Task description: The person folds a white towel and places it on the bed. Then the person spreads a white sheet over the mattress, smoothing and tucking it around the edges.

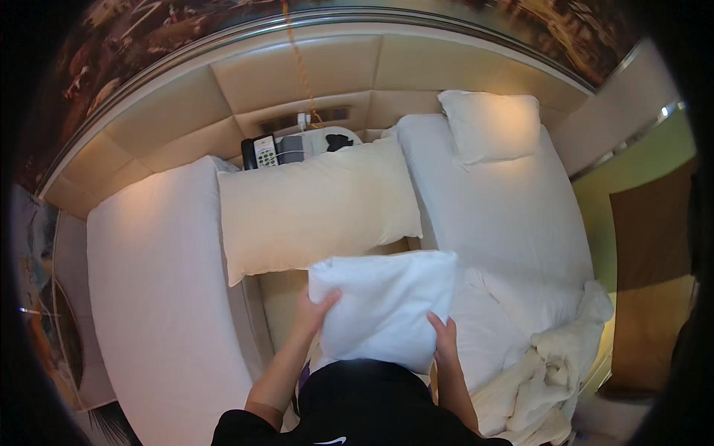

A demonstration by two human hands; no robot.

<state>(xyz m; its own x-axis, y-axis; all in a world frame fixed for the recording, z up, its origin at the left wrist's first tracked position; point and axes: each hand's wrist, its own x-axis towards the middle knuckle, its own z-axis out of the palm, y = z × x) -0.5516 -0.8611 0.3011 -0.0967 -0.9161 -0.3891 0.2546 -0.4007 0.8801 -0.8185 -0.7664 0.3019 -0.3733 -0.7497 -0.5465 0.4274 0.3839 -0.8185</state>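
Note:
A white pillow (385,306) is held in front of my body, between two beds. My left hand (318,306) grips its left side, thumb on top. My right hand (442,331) grips its right side, with the thumb on the near face. The fingers beneath are hidden. Beyond it, a large cream pillow (318,206) spans the gap between the left bed (162,279) and the right bed (502,206). Another white pillow (496,125) lies at the head of the right bed.
A nightstand (321,139) with a telephone (265,151) stands against the padded headboard (301,61). A crumpled cream duvet (535,384) lies over the near right bed corner. An orange cord (298,56) hangs down to the wall sockets.

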